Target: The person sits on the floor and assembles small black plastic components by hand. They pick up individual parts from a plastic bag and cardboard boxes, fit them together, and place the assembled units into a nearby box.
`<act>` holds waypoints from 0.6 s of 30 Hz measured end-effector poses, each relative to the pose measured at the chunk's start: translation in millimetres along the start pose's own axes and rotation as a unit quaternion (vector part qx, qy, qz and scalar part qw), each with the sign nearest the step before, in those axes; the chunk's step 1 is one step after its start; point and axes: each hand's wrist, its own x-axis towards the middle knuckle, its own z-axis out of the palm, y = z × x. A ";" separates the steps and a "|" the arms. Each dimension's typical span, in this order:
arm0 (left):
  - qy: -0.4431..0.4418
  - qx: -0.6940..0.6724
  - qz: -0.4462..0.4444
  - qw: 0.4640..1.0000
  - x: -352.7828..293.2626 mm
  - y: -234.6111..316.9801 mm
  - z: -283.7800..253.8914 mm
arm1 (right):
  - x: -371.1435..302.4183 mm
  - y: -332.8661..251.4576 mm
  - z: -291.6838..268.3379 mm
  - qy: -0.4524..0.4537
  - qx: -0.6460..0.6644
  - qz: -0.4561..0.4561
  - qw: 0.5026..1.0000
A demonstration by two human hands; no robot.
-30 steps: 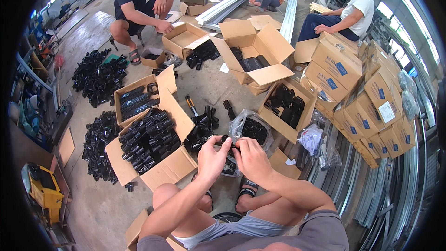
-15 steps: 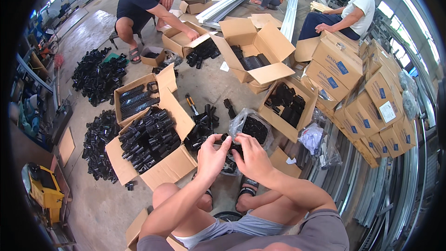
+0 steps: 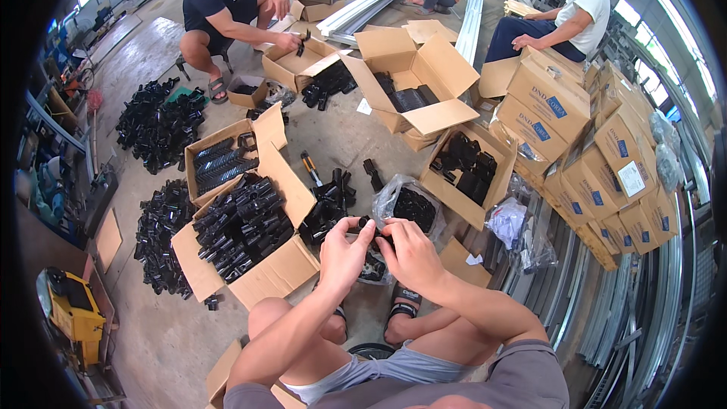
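Note:
In front of my knees, my left hand (image 3: 344,251) pinches a small black plastic part (image 3: 365,222) between thumb and fingers. My right hand (image 3: 413,254) is closed on the other side of the same piece, its fingertips hiding much of it. Just beyond the hands lie a pile of black fittings (image 3: 333,198) and a clear plastic bag (image 3: 391,195) holding small black pieces. To the left stands an open carton (image 3: 274,279) heaped with black tubular fittings. Behind it, another open carton (image 3: 207,138) holds similar parts in rows.
Loose black parts lie in piles (image 3: 161,125) on the floor at left. More open cartons (image 3: 447,98) stand ahead. Stacked closed boxes (image 3: 617,174) on a pallet and long metal profiles (image 3: 606,333) fill the right. A co-worker (image 3: 227,11) crouches at far left; two others sit farther back.
My hands stay nearly in place, and the black part between them has turned slightly. The co-worker at far left has lifted a black piece above a carton.

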 end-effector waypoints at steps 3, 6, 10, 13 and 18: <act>0.004 -0.019 0.004 1.000 -1.7 0.0 0.6 | 1.1 -5.5 -2.4 0.048 -0.020 -0.021 0.998; 0.009 0.000 0.009 1.000 2.0 -5.2 1.9 | -0.7 -0.6 -4.9 0.017 0.001 -0.034 0.999; 0.005 -0.007 0.010 1.000 -0.4 0.5 1.5 | -0.7 1.1 0.8 0.005 0.000 -0.005 1.000; 0.008 -0.016 0.010 1.000 -1.4 2.2 0.7 | -0.7 -1.8 -0.2 0.024 -0.009 -0.028 0.999; 0.009 -0.035 0.014 0.999 -1.7 2.2 2.0 | 0.8 -2.2 -2.2 0.001 0.010 -0.009 1.000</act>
